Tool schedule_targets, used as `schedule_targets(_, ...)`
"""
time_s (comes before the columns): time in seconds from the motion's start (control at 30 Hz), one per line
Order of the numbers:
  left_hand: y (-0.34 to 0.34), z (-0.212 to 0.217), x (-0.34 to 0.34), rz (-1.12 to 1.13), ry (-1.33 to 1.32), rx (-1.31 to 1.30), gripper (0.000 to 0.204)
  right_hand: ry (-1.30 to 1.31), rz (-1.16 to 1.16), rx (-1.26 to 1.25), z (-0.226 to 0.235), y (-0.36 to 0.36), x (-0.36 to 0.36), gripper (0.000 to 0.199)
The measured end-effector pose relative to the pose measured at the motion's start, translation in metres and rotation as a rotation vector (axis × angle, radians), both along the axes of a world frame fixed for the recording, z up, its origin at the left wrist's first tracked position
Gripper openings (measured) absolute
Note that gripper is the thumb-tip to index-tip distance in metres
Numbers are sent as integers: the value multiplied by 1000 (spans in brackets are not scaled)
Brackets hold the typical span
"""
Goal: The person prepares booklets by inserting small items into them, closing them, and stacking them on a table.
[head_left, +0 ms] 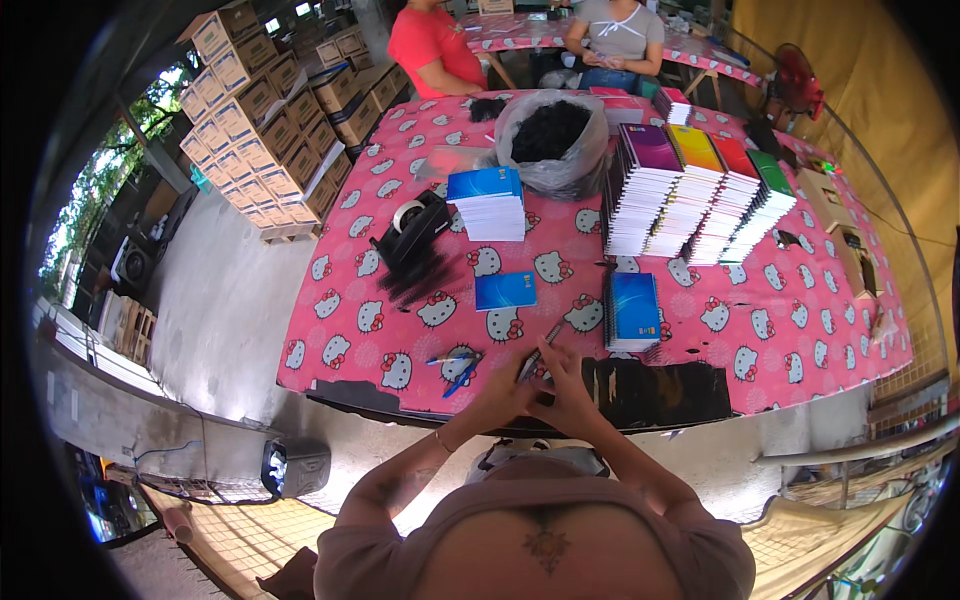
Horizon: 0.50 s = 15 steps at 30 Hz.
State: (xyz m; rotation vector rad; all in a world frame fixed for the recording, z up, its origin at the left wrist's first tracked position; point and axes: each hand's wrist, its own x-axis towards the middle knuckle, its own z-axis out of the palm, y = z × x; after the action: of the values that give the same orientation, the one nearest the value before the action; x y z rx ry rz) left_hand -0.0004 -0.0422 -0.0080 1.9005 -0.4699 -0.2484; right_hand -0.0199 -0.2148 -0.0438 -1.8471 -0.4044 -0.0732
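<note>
My left hand [507, 393] and my right hand [569, 378] meet over the table's near edge, fingers closed around a slim, dark, pen-like tool [552, 335] whose tip points away from me. Its exact kind is too small to make out. Left of my hands lie blue pens [461, 376] on the tablecloth. A single blue notebook cover [506, 291] lies flat just beyond them. To the right is a small stack of blue spiral notebooks [633, 308]. Farther back stands a taller pile of blue-covered pads [487, 205].
The table [395, 370] has a pink cartoon-cat cloth, torn near me. On it are a black tape dispenser [413, 222], a plastic bag of black coils [552, 135] and tall notebook stacks [690, 195]. Cartons [265, 140] rise at left; two people [432, 50] are across the table.
</note>
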Motion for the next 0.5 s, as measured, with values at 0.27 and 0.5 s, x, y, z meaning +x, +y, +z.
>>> schedule_targets(0.27, 31, -90, 31, 76, 12, -251, 36, -251, -56, -414, -19, 5, 43, 32)
schedule_targets(0.5, 37, -125, 48, 379, -216, 97, 36, -258, -79, -607, -35, 30, 67, 24)
